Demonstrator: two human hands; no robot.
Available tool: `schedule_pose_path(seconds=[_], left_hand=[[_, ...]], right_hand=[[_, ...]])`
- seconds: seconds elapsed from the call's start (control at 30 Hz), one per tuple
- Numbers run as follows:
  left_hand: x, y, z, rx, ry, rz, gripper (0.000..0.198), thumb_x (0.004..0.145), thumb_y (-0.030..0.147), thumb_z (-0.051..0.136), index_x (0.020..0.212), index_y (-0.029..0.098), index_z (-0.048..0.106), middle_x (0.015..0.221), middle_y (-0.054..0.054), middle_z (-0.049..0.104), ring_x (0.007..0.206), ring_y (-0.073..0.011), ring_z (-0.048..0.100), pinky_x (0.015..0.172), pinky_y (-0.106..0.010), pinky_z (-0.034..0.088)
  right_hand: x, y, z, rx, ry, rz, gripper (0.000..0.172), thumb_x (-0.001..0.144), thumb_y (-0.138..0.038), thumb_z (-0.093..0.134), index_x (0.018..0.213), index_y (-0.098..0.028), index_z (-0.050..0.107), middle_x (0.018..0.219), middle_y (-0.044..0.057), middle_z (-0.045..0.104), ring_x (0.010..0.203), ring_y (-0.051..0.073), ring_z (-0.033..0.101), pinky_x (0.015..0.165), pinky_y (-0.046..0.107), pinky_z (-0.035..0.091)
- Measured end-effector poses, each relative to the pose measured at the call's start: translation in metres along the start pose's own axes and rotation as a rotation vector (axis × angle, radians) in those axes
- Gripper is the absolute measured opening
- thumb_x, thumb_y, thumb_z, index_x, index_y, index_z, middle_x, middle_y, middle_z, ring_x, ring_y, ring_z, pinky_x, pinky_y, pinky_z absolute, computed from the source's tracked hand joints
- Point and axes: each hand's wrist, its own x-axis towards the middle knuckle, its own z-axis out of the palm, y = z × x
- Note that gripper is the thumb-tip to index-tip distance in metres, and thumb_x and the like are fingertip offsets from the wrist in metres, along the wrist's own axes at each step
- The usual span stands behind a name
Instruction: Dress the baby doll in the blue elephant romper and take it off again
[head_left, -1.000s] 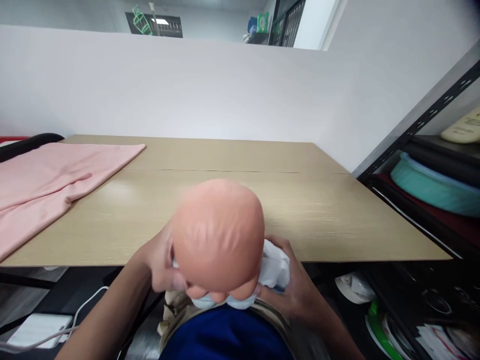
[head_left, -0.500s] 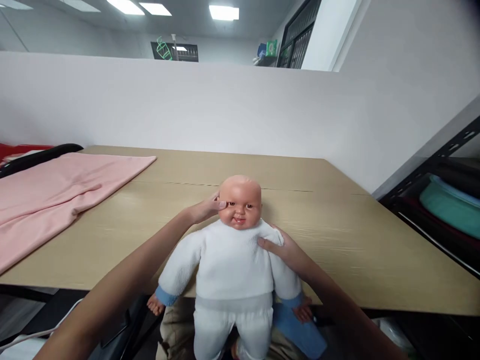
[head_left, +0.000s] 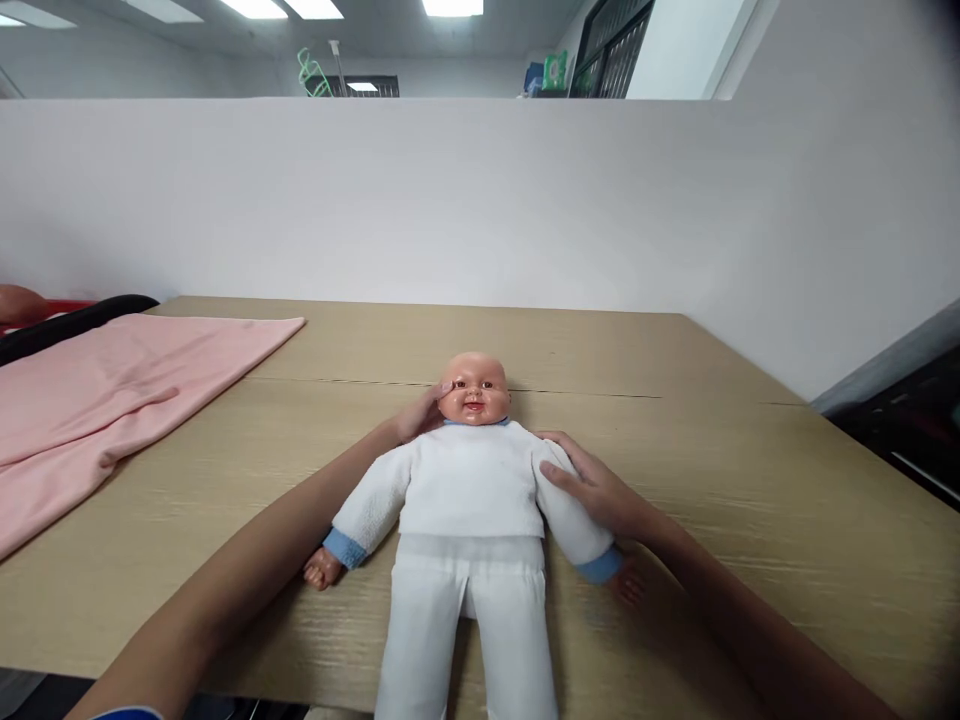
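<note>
A baby doll (head_left: 471, 480) in a white fleece top and trousers with blue cuffs lies face up on the table, head away from me. My left hand (head_left: 421, 412) cups the side of its bald head, thumb by the eye and the other fingers tucked behind. My right hand (head_left: 592, 488) is curled around the doll's upper arm on the right, thumb across the sleeve. Both doll arms spread outward, and its feet fall below the picture's edge.
Pink cloth (head_left: 142, 385) is spread over the table's left side. Behind it are a black padded edge (head_left: 82, 325) and something red. A white partition (head_left: 420, 200) rises behind the wooden table (head_left: 720, 450). Dark shelving (head_left: 900, 430) stands at the right.
The doll has gone from being held over the table's front edge to lying flatter and farther on it. My right hand has slid outward from its chest and shoulder to the upper arm.
</note>
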Motion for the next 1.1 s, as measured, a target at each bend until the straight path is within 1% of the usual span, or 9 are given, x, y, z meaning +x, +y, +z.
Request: schedule_pose_path(seconds=[0.13,0.23,0.4,0.57,0.73,0.83,0.93,1.0,1.1], left_hand=[[0.018,0.002,-0.009,-0.057,0.031,-0.053,0.063,0.092,0.069,0.066,0.125,0.018,0.080,0.133,-0.015,0.081,0.141,-0.0439,0.065,0.130,-0.061,0.039],[0.036,0.006,-0.013,-0.119,0.042,-0.079,0.063,0.089,0.066,0.072,0.127,0.016,0.079,0.135,-0.016,0.080,0.145,-0.0446,0.062,0.132,-0.060,0.036],[0.070,0.020,-0.022,-0.196,0.058,-0.075,0.056,0.093,0.055,0.071,0.130,0.014,0.079,0.140,-0.014,0.079,0.148,-0.0410,0.060,0.131,-0.054,0.040],[0.094,0.033,-0.036,-0.212,0.005,-0.104,0.055,0.099,0.052,0.066,0.136,0.013,0.077,0.146,-0.014,0.075,0.146,-0.0376,0.063,0.130,-0.049,0.044],[0.102,0.038,-0.044,-0.220,0.029,-0.112,0.058,0.097,0.054,0.072,0.137,0.012,0.076,0.148,-0.017,0.073,0.148,-0.0388,0.061,0.129,-0.049,0.045],[0.104,0.034,-0.048,-0.225,0.077,-0.069,0.058,0.095,0.053,0.076,0.135,0.011,0.077,0.146,-0.018,0.074,0.147,-0.0399,0.062,0.130,-0.051,0.043],[0.105,0.028,-0.051,-0.242,0.059,-0.046,0.055,0.097,0.053,0.075,0.134,0.013,0.078,0.145,-0.016,0.075,0.146,-0.0392,0.063,0.130,-0.052,0.043],[0.105,0.026,-0.050,-0.250,0.048,-0.033,0.056,0.099,0.055,0.073,0.137,0.014,0.077,0.147,-0.015,0.074,0.147,-0.0389,0.062,0.130,-0.051,0.043],[0.104,0.024,-0.047,-0.231,0.079,0.008,0.059,0.101,0.056,0.072,0.144,0.015,0.072,0.151,-0.016,0.071,0.148,-0.0394,0.060,0.131,-0.052,0.041]], right_hand=[[-0.005,0.011,-0.005,-0.141,0.068,-0.031,0.065,0.100,-0.066,0.062,0.149,-0.023,0.056,0.149,0.016,0.067,0.136,0.037,0.064,0.119,0.058,0.049],[-0.003,0.019,-0.005,-0.172,0.127,-0.042,0.062,0.102,-0.063,0.060,0.150,-0.024,0.055,0.151,0.016,0.065,0.140,0.037,0.061,0.121,0.058,0.047],[0.002,0.031,-0.004,-0.143,0.242,-0.044,0.061,0.106,-0.059,0.059,0.157,-0.027,0.050,0.160,0.013,0.059,0.146,0.033,0.058,0.125,0.056,0.045],[0.005,0.038,-0.001,-0.123,0.262,-0.059,0.061,0.109,-0.053,0.057,0.165,-0.034,0.042,0.170,0.009,0.051,0.155,0.031,0.051,0.129,0.054,0.042],[0.005,0.044,0.001,-0.248,0.320,-0.062,0.064,0.109,-0.050,0.059,0.168,-0.036,0.039,0.164,0.010,0.055,0.149,0.032,0.054,0.126,0.056,0.044],[0.005,0.047,0.001,-0.309,0.332,-0.051,0.063,0.110,-0.048,0.059,0.168,-0.036,0.039,0.160,0.011,0.056,0.147,0.032,0.055,0.125,0.055,0.045],[0.004,0.048,0.002,-0.332,0.327,-0.041,0.063,0.110,-0.048,0.058,0.168,-0.035,0.039,0.158,0.011,0.058,0.145,0.034,0.056,0.124,0.056,0.046],[0.003,0.045,0.002,-0.330,0.314,-0.033,0.063,0.110,-0.048,0.057,0.168,-0.034,0.039,0.157,0.012,0.059,0.145,0.035,0.056,0.124,0.057,0.046],[0.003,0.042,0.002,-0.316,0.304,-0.015,0.063,0.110,-0.049,0.056,0.168,-0.032,0.039,0.157,0.014,0.060,0.144,0.037,0.057,0.123,0.059,0.046]])
